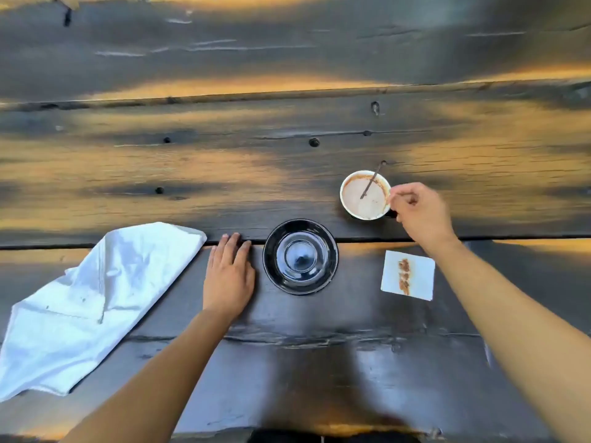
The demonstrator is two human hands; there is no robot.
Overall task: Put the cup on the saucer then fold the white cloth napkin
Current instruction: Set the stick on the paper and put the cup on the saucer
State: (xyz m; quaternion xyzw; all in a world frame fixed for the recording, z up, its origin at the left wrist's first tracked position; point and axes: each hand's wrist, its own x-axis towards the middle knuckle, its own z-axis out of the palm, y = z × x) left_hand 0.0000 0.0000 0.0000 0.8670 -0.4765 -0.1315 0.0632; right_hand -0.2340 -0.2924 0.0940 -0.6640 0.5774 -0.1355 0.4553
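Dark wooden tabletop (287,330) carries a black saucer (271,270), bare, just beside the flat, open left hand (228,279). Right hand (422,215) pinches the cup (364,195) at its rim, beyond the saucer. White napkin (80,308) lies crumpled far left.

Between the cup (365,195) and the black saucer (300,256) lies a short stretch of bare worktop (224,161), with nothing standing in it. The left hand (228,276) lies flat just beside the saucer's left edge, filling the gap toward the white cloth napkin (92,302). A stained paper square (408,275) lies right of the saucer, apart from it. A spoon (371,183) leans inside the cup, its handle sticking out past the far rim. The far worktop is wide and bare.
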